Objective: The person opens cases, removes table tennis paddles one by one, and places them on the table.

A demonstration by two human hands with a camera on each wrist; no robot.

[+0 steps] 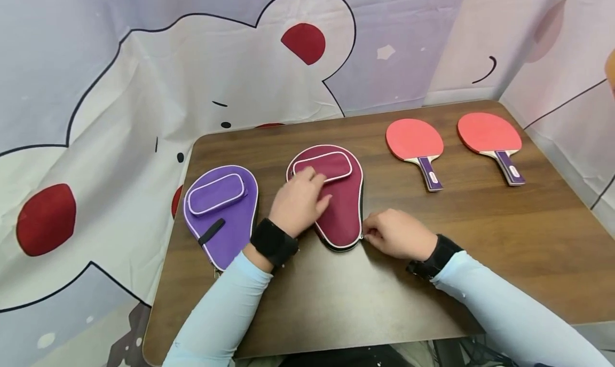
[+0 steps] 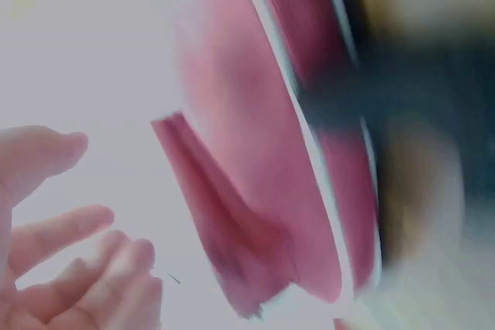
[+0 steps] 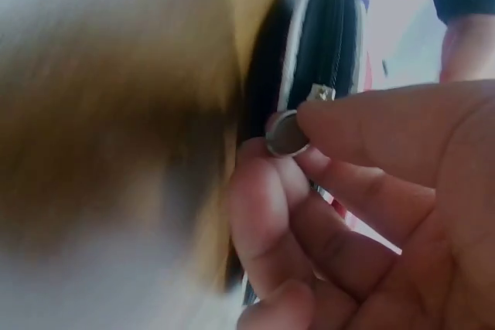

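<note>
**Maroon case: left hand pressing, right hand on the zipper pull**

Brown tabletop [image 1: 480, 239], cartoon-bear cloth [image 1: 120, 116] hung behind and to both sides of it.

Maroon paddle case [image 1: 343, 207] lies flat near tabletop centre, narrow end toward the person, white piping round the edge, raised pocket on top at the far end. Purple paddle case [image 1: 226, 233], same shape, just to its left; the two look close but I can't tell if they touch.

Two red paddles, well apart from the cases at the far right: one [image 1: 415, 142] nearer the maroon case, the other [image 1: 490, 137] by the tabletop's right edge. Both lie flat, purple-and-white handles pointing toward the person.

Left hand [image 1: 298, 201] rests palm-down on the maroon case, over the pocket's lower edge; fingers [image 2: 62, 229] mostly straight, slightly spread, gripping nothing.

Right hand [image 1: 396, 233] sits at the case's narrow end, right side. Its fingers [image 3: 340, 191] are curled, thumb and forefinger pinching the small metal zipper pull [image 3: 288, 134] at the seam. Right wrist view blurred beyond that.
</note>
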